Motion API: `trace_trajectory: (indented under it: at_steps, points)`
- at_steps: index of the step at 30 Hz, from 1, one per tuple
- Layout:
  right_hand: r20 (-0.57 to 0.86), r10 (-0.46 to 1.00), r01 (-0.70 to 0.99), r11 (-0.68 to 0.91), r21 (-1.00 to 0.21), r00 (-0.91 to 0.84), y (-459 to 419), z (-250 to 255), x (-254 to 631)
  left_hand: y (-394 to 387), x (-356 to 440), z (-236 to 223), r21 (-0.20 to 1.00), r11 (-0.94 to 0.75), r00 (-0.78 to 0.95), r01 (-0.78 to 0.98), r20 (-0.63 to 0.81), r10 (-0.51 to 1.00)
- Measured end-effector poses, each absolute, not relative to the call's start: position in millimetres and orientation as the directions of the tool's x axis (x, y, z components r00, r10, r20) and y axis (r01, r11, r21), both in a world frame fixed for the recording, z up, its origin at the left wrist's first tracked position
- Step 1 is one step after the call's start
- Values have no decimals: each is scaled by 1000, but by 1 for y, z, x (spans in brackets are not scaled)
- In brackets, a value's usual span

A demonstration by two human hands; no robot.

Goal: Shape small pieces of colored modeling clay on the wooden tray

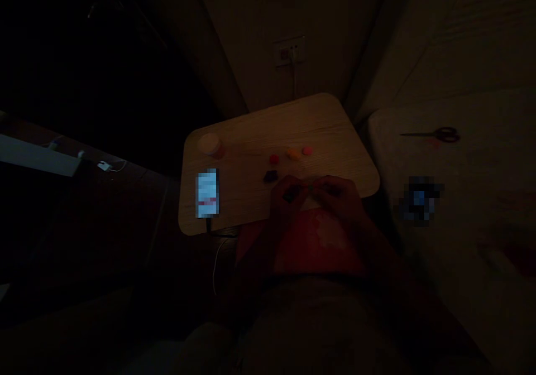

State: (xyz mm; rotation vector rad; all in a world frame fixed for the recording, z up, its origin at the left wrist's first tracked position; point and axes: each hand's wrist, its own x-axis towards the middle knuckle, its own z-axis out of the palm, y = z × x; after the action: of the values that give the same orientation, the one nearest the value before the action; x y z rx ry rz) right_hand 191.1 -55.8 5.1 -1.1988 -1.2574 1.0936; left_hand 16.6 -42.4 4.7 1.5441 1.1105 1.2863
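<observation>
In dim light, my left hand [287, 195] and my right hand [340, 194] meet over the near edge of a small wooden table [247, 191]. Their fingers are closed in a pinch, with a small greenish piece [310, 187] between the fingertips; its kind is too dark to make out. Just beyond them lie a dark lump [271, 176], a red lump [273, 159], an orange lump [293, 153] and a pink lump [307, 150], all small and soft-looking.
A round tub [211, 144] and a lit, blurred screen [207, 193] occupy the table's left side. On the pale surface to the right are scissors [431, 135] and a blurred object [420, 201]. A cable runs down from a wall socket [290, 50]. Red fabric [297, 244] shows below my hands.
</observation>
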Motion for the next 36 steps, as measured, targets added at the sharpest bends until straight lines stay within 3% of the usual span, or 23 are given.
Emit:
trace_trajectory:
  at_steps: [5, 11, 18, 31, 36]
  points:
    - [209, 978, 180, 202, -963, 15, -58, 8, 190, -41, 17, 3, 952, -284, 101, 115, 273, 957]
    - [429, 902, 348, 417, -840, -44, -58, 18, 193, -40, 17, 1, 948, -291, 152, 126, 272, 950]
    - [526, 843, 368, 527, -766, -112, -58, 24, 194, -39, 16, 3, 927, -359, 267, 105, 322, 909]
    - [338, 858, 445, 495, -746, -387, -50, 46, 217, -35, 13, 3, 921, -370, 421, 125, 288, 860]
    - [269, 882, 427, 430, -795, -387, -45, 50, 218, -37, 13, 2, 960, -256, 378, 110, 198, 904]
